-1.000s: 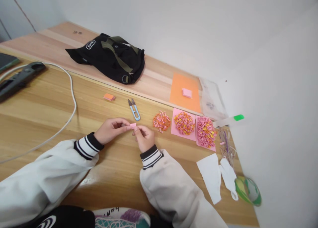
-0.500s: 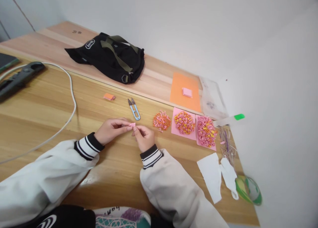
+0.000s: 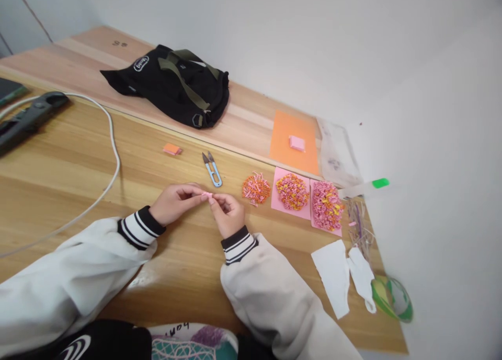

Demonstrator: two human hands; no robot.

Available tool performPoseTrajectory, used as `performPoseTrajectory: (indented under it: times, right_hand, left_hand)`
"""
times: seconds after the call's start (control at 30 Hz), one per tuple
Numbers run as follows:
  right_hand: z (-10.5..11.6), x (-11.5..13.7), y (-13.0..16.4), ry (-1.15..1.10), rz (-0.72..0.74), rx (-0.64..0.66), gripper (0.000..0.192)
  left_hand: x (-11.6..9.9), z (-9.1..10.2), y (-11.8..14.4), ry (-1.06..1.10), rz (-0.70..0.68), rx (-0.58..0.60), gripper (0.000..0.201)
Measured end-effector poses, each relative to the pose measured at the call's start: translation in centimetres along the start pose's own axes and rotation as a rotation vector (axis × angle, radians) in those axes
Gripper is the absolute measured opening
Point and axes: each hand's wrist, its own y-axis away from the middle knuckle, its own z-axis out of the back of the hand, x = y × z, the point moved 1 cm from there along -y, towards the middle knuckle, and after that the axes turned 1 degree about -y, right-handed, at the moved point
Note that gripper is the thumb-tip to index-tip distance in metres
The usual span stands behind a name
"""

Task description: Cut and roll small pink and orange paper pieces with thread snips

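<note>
A small strip of pink paper (image 3: 207,195) is pinched between the fingertips of both hands above the wooden table. My left hand (image 3: 176,204) grips its left end, thumb and fingers pressed together. At its right end my right hand (image 3: 228,213) pinches with thumb and forefinger. Just beyond the hands lie blue-handled thread snips (image 3: 212,169), blades apart. To the right is a loose pile of small orange and pink rolled paper pieces (image 3: 255,188). A little stack of orange and pink paper slips (image 3: 172,149) rests farther left.
Two larger piles of rolled pieces (image 3: 292,192) sit on pink paper. Behind them an orange sheet (image 3: 279,151) carries a pink paper stack (image 3: 297,143). White paper scraps (image 3: 333,276) and a green tape roll (image 3: 403,302) lie right. A black bag (image 3: 184,88) and a white cable (image 3: 113,140) are left.
The pink paper between my fingertips has gone from a flat, wider piece to a narrower, folded or rolled strip. Both hands stay almost in place; the view has shifted slightly.
</note>
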Motion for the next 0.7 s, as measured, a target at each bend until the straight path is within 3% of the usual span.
performPoseTrajectory:
  times: [0.7]
  right_hand:
    - [0.17, 0.56, 0.05, 0.03, -0.003, 0.02, 0.024]
  left_hand:
    - [0.21, -0.04, -0.05, -0.001, 0.0, 0.009, 0.026]
